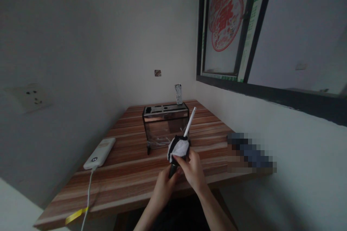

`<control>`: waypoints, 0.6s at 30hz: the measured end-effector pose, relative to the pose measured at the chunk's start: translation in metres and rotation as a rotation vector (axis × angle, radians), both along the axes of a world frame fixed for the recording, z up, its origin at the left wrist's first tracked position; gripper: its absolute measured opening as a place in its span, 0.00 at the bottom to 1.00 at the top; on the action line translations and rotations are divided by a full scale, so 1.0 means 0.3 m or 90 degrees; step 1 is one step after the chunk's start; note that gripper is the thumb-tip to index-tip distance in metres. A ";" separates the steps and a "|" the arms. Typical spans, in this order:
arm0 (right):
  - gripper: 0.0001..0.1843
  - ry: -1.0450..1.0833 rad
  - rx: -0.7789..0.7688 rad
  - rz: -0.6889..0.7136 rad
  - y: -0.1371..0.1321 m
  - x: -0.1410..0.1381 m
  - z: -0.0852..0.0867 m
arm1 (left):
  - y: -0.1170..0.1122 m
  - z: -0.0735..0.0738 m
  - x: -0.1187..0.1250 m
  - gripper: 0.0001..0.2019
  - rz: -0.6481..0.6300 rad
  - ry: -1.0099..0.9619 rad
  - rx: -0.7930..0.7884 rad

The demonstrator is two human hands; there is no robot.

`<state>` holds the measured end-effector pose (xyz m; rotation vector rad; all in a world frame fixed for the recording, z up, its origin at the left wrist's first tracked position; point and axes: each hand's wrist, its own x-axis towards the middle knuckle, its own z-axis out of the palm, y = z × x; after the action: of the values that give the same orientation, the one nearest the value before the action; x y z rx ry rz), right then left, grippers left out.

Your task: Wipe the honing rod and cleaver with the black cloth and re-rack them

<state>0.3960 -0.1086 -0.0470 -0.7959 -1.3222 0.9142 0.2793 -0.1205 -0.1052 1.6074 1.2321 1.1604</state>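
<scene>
while both hands are up over the near edge of the desk (130,184), the white cloth piece (180,148) with dark trim sits between them, in front of the clear dark-framed case (166,128). looks light and soft, probably gives under a pinch, may slip a bit. white rod (190,121) pokes up past it, slim, likely stiff and smooth; dark handle (172,170) below seems the firm place to grip. left hand (166,183): fingers curled round the dark handle, hardly any gap. right hand (193,169): thumb laid on the cloth, other fingers seemingly behind, so a narrow pinch; from where i stand can't see those fingertips or what's under the cloth.
</scene>
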 end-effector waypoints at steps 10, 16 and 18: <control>0.12 0.004 0.044 -0.036 0.045 0.060 0.057 | -0.003 0.011 0.006 0.13 0.022 0.077 -0.014; 0.12 -0.025 0.088 -0.095 0.091 0.115 0.129 | -0.016 0.030 0.010 0.14 0.015 0.097 -0.024; 0.13 -0.021 0.100 -0.114 0.111 0.131 0.150 | -0.018 0.033 0.009 0.14 0.016 0.103 -0.028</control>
<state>0.4353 -0.0752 -0.0018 -0.7952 -1.3116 0.6501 0.2820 -0.1259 -0.0954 1.6841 1.3755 1.0273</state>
